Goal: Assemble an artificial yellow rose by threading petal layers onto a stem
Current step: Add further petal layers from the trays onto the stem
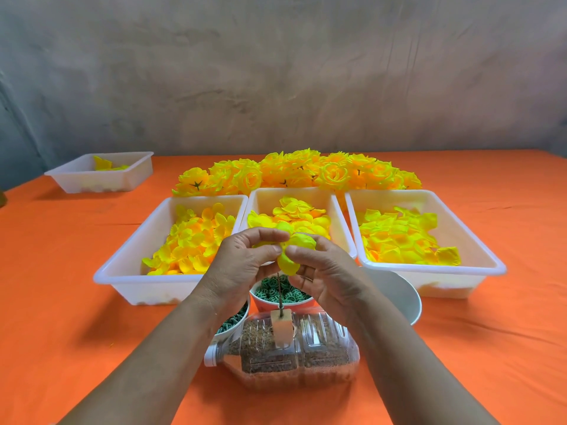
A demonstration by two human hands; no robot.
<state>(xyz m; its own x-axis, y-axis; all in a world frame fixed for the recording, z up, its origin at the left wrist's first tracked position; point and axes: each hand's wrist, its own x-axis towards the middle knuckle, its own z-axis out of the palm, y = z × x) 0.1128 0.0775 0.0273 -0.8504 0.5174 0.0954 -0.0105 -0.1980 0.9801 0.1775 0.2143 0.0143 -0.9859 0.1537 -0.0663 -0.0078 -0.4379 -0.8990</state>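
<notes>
Left hand (242, 265) and right hand (331, 280) both pinch a yellow fabric petal layer (290, 256) at the tip of the thin upright wire stem (278, 289), equally near.

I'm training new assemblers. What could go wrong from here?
1. The thin stem stands in a small block on a bottle lying on its side; pressing down hard may bend the stem or roll the bottle.
2. Both the left hand and right hand pinch the yellow petals; a tight grip may crease them.
3. A dropped petal would likely land in the cup of green rings below.
</notes>
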